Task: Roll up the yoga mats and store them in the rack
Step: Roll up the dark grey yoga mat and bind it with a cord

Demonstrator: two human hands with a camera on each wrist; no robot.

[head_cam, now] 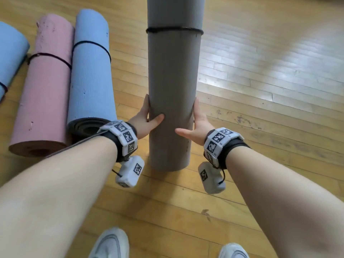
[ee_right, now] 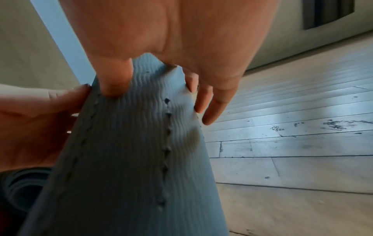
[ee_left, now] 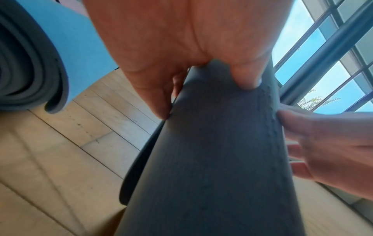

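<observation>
A rolled grey yoga mat (head_cam: 173, 71) stands nearly upright in front of me, tied near its top by a black cord (head_cam: 174, 29). My left hand (head_cam: 149, 116) grips its left side, thumb pressed on the front and fingers behind. My right hand (head_cam: 195, 123) grips the right side the same way. In the left wrist view the thumb (ee_left: 246, 76) dents the grey mat (ee_left: 212, 159). The right wrist view shows the right thumb (ee_right: 115, 79) dug into the ribbed grey mat (ee_right: 131, 159). The mat's lower end is close above the floor; contact cannot be told.
On the wooden floor (head_cam: 260, 90) to the left lie a rolled pink mat (head_cam: 44, 86), a blue mat (head_cam: 91, 71) and another blue mat (head_cam: 9, 53), each tied with black cord. My shoes (head_cam: 111, 244) are at the bottom. Windows (ee_left: 322, 63) show beyond.
</observation>
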